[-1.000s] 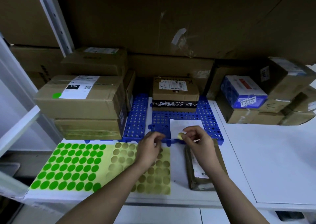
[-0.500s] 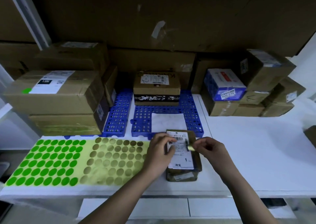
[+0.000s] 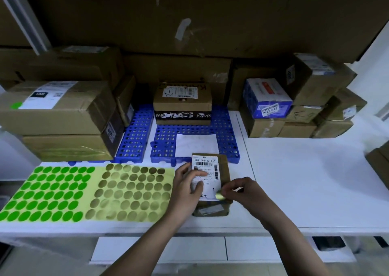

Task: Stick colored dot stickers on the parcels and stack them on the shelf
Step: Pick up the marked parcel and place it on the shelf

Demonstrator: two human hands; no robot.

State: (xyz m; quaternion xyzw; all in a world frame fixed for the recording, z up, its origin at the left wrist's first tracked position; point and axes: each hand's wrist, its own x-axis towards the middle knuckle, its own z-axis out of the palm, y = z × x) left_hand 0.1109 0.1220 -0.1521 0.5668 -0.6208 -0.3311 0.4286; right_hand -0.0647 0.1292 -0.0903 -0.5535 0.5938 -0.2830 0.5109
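Note:
A small brown parcel [image 3: 223,166] with a white shipping label lies flat on the white table [image 3: 305,191] in front of me. My left hand [image 3: 187,189] rests on the label's left side, fingers spread across it. My right hand [image 3: 242,191] pinches a gold dot sticker [image 3: 219,196] at the label's lower right corner. To the left lie a sheet of green dot stickers [image 3: 46,191] and a sheet of gold dot stickers [image 3: 130,191].
Blue perforated mats [image 3: 134,137] lie behind the parcel, with a white paper [image 3: 196,144] and a brown box [image 3: 182,101] on them. Stacked cardboard boxes [image 3: 56,107] stand at the left, one with a green dot. More boxes [image 3: 299,107] are piled at the right.
My right hand has carried the gold sticker down to the parcel's label. My left hand has left the sticker sheet and settled on the label. The view has shifted so the parcel is uncovered.

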